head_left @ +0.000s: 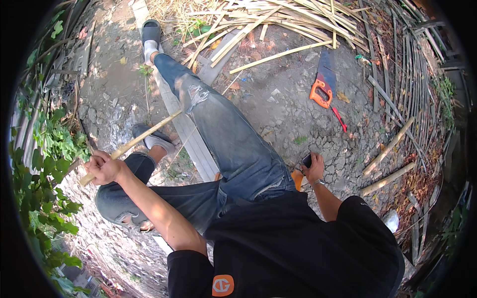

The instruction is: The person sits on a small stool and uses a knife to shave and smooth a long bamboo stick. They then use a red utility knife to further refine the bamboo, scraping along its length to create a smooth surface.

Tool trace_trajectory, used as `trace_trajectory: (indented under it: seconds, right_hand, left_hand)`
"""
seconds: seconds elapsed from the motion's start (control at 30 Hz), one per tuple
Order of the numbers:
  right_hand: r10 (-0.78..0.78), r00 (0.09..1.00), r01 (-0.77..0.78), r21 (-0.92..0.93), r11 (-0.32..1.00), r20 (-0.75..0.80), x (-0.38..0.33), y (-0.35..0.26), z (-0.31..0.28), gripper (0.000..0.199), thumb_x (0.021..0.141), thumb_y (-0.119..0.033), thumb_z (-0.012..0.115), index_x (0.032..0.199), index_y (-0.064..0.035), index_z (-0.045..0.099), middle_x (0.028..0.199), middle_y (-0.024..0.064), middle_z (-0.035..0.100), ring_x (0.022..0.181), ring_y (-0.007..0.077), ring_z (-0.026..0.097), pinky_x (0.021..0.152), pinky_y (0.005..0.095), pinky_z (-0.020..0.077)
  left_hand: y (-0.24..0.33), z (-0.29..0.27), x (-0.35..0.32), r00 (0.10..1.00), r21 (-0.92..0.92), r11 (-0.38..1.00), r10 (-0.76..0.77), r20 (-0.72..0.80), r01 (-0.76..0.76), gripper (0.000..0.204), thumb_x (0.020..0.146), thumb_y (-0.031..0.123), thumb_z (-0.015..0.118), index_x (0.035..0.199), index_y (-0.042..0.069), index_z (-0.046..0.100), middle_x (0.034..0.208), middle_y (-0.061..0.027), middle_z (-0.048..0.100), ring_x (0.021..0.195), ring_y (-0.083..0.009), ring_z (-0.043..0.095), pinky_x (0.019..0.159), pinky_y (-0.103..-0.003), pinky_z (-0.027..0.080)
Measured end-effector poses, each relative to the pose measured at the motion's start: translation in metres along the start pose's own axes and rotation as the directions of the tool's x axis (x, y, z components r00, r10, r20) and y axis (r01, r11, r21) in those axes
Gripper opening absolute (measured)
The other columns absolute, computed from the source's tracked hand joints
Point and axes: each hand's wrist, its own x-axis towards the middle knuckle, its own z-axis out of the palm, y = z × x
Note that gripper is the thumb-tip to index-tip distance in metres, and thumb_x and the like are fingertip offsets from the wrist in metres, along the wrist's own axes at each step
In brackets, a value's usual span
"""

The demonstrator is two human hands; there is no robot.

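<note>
Over my bent left knee, my left hand is closed round a pale wooden stick. The stick slants up to the right, its far end above a grey plank between my legs. My right hand is low at my right hip, fingers wrapped round a small dark flat thing whose kind I cannot make out. Just left of that hand an orange thing shows partly, mostly hidden by my clothes.
A handsaw with an orange handle lies on cracked soil, a red-handled tool beside it. Long pale strips are heaped ahead. Two short poles lie at right, near stacked thin sticks. Leafy plants edge the left.
</note>
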Motion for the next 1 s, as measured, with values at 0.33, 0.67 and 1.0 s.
trace_trajectory:
  seconds: [0.33,0.67,1.0]
  right_hand:
    - [-0.065,0.997,0.067,-0.044,0.997,0.032,0.015,-0.012,-0.017,0.078,0.069,-0.020,0.087,0.138,-0.0056,0.054,0.128,0.0182,0.054,0.124,0.0385,0.049,0.106,0.0486,0.0417]
    - [0.190,0.867,-0.268,-0.108,0.957,-0.460,0.216,0.030,-0.075,0.059,0.077,-0.018,0.072,0.132,-0.0031,0.056,0.128,0.0273,0.053,0.119,0.0436,0.053,0.103,0.0513,0.0430]
    - [-0.120,0.826,0.134,-0.015,0.991,-0.550,0.343,-0.100,-0.041,0.051,0.078,-0.018,0.071,0.124,0.0005,0.058,0.121,0.0258,0.054,0.115,0.0442,0.055,0.100,0.0499,0.0452]
  left_hand:
    - [-0.001,-0.008,-0.001,0.994,0.005,1.000,-0.013,0.107,0.013,0.036,0.084,0.006,0.054,0.061,0.015,0.027,0.053,-0.0004,0.022,0.039,-0.0144,0.028,0.042,-0.028,0.024]
    - [0.005,-0.006,0.002,0.967,0.049,0.997,-0.063,0.246,0.052,0.030,0.090,0.011,0.046,0.068,0.015,0.027,0.054,-0.0018,0.024,0.043,-0.0159,0.031,0.045,-0.028,0.024]
    - [0.012,0.005,-0.003,0.961,-0.090,0.985,-0.120,0.249,0.146,0.034,0.092,0.012,0.054,0.067,0.014,0.030,0.054,-0.0011,0.027,0.043,-0.0127,0.031,0.043,-0.025,0.023]
